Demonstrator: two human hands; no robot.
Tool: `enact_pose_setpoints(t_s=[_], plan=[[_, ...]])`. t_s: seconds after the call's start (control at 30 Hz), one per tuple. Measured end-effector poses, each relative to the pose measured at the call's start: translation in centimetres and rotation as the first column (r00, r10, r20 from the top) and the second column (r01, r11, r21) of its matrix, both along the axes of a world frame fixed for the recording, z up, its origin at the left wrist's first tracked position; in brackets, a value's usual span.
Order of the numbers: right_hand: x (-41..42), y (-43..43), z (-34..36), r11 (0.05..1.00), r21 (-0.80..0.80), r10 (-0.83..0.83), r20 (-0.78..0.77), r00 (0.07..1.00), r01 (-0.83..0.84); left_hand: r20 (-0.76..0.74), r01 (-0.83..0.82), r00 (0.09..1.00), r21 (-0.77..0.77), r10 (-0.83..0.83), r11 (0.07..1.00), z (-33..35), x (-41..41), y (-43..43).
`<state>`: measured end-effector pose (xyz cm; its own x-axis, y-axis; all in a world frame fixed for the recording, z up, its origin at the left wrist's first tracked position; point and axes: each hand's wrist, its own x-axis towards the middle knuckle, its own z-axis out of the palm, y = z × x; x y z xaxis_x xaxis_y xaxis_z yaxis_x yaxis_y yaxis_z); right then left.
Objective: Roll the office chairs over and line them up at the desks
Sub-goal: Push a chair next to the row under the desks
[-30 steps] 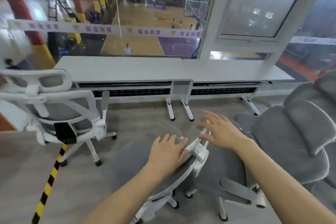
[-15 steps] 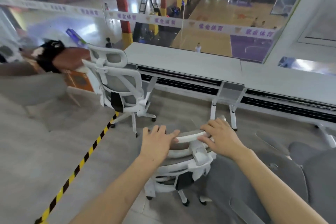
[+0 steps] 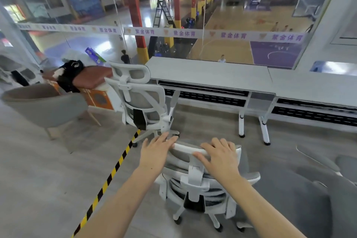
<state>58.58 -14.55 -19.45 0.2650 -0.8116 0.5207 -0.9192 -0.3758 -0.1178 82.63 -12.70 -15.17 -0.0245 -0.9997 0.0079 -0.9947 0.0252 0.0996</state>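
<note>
A white-framed office chair with grey mesh [image 3: 195, 183] stands right in front of me, its back toward me. My left hand [image 3: 156, 147] rests on the left end of its headrest, fingers spread over the top. My right hand [image 3: 218, 153] lies curled over the right end of the same headrest. A second white office chair [image 3: 139, 98] stands ahead on the left, at the left end of the long grey desk [image 3: 212, 75]. Another grey desk [image 3: 313, 87] joins it on the right.
A grey tub armchair [image 3: 44, 104] sits at the left. Beyond it an orange cabinet [image 3: 98, 98] carries a brown cushion and a dark bag. Black-and-yellow tape [image 3: 114, 168] runs across the floor. Grey padded chairs [image 3: 332, 189] crowd the right. A glass wall stands behind the desks.
My view has swung left, bringing the armchair and cabinet into sight. The chair under my hands has turned upright with its back toward me, and both hands now sit on its headrest.
</note>
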Motion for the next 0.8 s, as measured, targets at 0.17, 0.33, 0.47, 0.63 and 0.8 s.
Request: enact_pose_setpoints(t_s=[0.17, 0.33, 0.47, 0.63, 0.8], plan=[[2.7, 0.3, 0.1, 0.998, 0.003, -0.062, 0.035, 0.997, 0.062, 0.005, 0.051, 0.999, 0.017, -0.051, 0.999, -0.3, 2.7, -2.0], [0.9, 1.3, 0.0, 0.989, 0.113, -0.112, 0.099, 0.989, 0.100, -0.201, 0.136, 0.968, -0.076, -0.149, 0.988, -2.0, 4.5, -2.6], [-1.8, 3.1, -1.5, 0.915, 0.306, -0.327, 0.184, 0.927, 0.263, -0.346, 0.006, 0.937, 0.119, 0.036, 0.993, -5.6, 6.1, -2.1], [-3.3, 4.4, -5.9, 0.758, 0.563, -0.528, 0.235, 0.816, 0.329, -0.244, -0.044, 0.959, 0.377, 0.145, 0.925, -8.6, 5.8, -2.8], [-3.3, 3.6, -8.1, 0.678, 0.653, -0.556, 0.153, 0.817, 0.338, -0.254, -0.079, 0.944, 0.446, 0.211, 0.892, -9.1, 5.2, -4.2]])
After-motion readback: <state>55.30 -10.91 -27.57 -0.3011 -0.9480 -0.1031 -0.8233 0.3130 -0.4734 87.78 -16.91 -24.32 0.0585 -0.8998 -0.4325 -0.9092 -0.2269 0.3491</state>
